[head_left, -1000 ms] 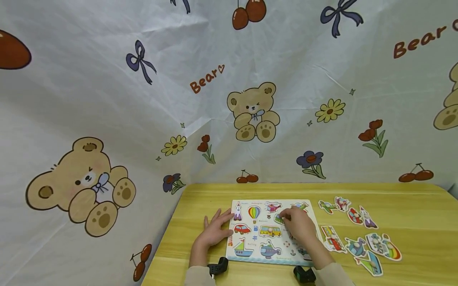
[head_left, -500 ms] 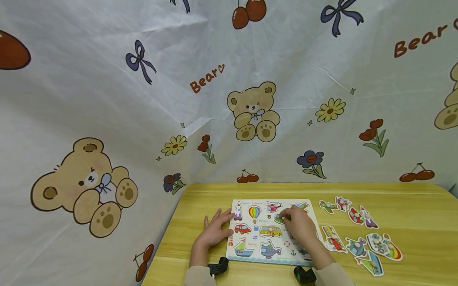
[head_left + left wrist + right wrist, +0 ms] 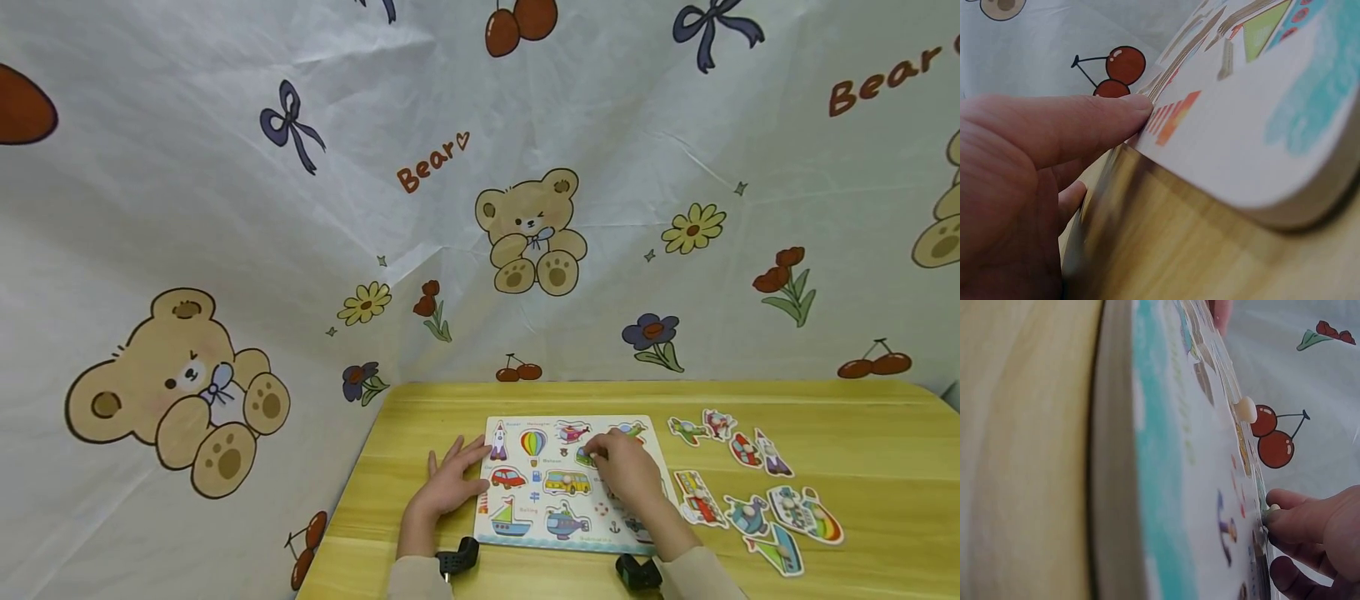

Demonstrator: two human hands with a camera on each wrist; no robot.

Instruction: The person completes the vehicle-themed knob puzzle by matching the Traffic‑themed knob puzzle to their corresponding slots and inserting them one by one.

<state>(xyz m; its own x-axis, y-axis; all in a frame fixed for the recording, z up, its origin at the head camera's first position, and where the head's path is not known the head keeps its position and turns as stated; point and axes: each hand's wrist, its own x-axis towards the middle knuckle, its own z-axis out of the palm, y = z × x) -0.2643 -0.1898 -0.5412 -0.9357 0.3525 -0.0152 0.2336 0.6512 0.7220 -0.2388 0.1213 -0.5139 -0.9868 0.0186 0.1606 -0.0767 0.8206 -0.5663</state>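
A white puzzle board (image 3: 525,540) with printed vehicle pictures lies on the wooden table. My right hand (image 3: 630,477) is over its right half, thumb and fingertips pinching the small pale knob (image 3: 1274,507) of a green puzzle piece (image 3: 582,457). That piece is mostly hidden by the fingers, so its kind is unclear. At the board's left edge rests my left hand (image 3: 447,485), fingers extended; in the left wrist view the thumb (image 3: 1138,105) touches the edge. A yellow bus piece (image 3: 558,483) with a knob sits in the board near the middle.
Loose knobbed pieces lie right of the board: a fire truck (image 3: 699,498), a sailboat (image 3: 780,550), a rocket (image 3: 772,454), a rainbow-coloured piece (image 3: 823,521) and several others. A bear-printed cloth (image 3: 525,333) hangs behind the table (image 3: 885,467).
The head view has tilted very slightly. Both hands keep their places, the right one still pinching the green piece's knob.
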